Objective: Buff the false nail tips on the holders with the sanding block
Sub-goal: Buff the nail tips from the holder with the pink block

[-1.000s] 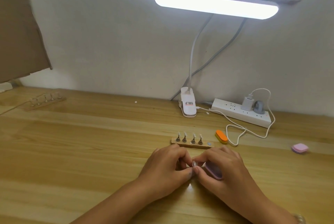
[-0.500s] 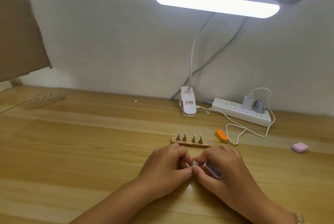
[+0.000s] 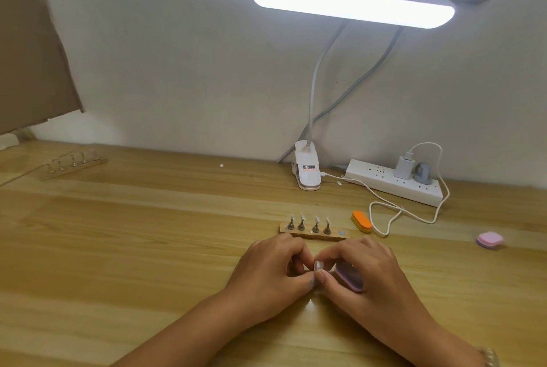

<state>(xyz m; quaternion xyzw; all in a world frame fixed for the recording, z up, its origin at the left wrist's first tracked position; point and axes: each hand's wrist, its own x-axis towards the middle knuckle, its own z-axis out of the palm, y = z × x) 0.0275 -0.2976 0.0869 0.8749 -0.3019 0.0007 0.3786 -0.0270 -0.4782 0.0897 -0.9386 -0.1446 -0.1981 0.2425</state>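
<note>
Fig.: buffing step, single tip. L hand [image 3: 266,272] pinches a nail tip [image 3: 318,264], its holder hidden in the grip, just above the worktop [image 3: 133,248]; R hand [image 3: 373,275] grips the purple sanding block [image 3: 350,278], beside the tip. Behind, four tips [image 3: 302,216] stand on the wooden rack [image 3: 334,237]. Next, prob.: block face onto tip, light strokes.
</note>
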